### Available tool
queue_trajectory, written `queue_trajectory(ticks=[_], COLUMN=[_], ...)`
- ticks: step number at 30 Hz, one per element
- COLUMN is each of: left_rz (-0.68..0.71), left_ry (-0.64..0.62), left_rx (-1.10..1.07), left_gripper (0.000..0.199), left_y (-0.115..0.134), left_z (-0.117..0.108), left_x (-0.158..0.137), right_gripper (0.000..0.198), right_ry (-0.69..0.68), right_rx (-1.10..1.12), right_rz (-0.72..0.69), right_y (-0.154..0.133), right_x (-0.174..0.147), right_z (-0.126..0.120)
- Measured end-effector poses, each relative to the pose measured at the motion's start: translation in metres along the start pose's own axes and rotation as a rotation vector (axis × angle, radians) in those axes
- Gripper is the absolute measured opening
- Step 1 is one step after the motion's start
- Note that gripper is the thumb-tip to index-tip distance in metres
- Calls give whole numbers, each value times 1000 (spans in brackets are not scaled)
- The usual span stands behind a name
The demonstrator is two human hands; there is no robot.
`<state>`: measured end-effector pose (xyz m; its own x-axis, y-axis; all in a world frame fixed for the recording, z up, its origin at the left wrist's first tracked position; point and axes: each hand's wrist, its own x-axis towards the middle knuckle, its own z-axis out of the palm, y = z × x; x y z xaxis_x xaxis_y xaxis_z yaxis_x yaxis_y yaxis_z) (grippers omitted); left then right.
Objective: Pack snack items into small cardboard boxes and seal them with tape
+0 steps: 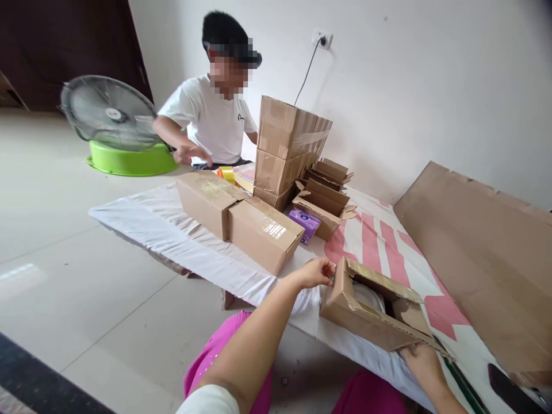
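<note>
An open cardboard box (pixel 362 329) lies on the near edge of the cloth-covered table, and something white and rounded (pixel 370 296) shows inside it. My left hand (pixel 318 272) is at the box's left end, its fingers curled against the upper corner. At the near right corner, my right hand (pixel 421 363) grips the box low down, with some fingers hidden beneath it. Beyond my left hand stand a purple patterned packet (pixel 304 225) and two closed, taped cardboard boxes (pixel 265 234) end to end.
Stacked cardboard boxes (pixel 284 149) and open boxes (pixel 323 201) stand farther back. A large cardboard sheet (pixel 478 253) leans at the right, near a dark flat object (pixel 511 388). Across the table sits a person (pixel 222 123), a hand over the boxes. A fan (pixel 112 114) stands at left.
</note>
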<state>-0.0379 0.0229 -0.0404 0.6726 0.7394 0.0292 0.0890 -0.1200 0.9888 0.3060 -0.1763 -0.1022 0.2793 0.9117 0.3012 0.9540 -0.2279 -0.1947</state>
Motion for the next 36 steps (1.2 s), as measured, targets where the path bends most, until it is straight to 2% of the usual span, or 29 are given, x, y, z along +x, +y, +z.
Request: queue_trajectory(ticks=[4, 12, 16, 20, 26, 28, 33, 36], left_rz=[-26, -54, -61, -44, -47, -49, -23, -11], left_ry=[7, 66, 117, 135, 106, 115, 121, 139], left_rx=[29, 151, 204, 260, 272, 272, 256, 232], left_gripper=[27, 9, 15, 11, 4, 7, 9, 5], left_y=[-5, -7, -7, -5, -4, -4, -6, -7], left_z=[1, 3, 8, 9, 0, -4, 1, 9], left_x=[2, 4, 7, 9, 4, 2, 4, 8], right_gripper=[38, 43, 42, 39, 35, 34, 29, 25], right_ry=[-105, -84, -55, -23, 39, 71, 206, 219], right_rx=[-86, -89, -84, -74, -52, -40, 61, 131], right_rz=[-13, -57, -59, -51, -24, -20, -97, -123], right_y=[-7, -16, -18, -19, -17, -14, -9, -12], right_x=[-4, -11, -12, -12, -18, -21, -32, -38], right_z=[7, 7, 6, 5, 2, 1, 6, 8])
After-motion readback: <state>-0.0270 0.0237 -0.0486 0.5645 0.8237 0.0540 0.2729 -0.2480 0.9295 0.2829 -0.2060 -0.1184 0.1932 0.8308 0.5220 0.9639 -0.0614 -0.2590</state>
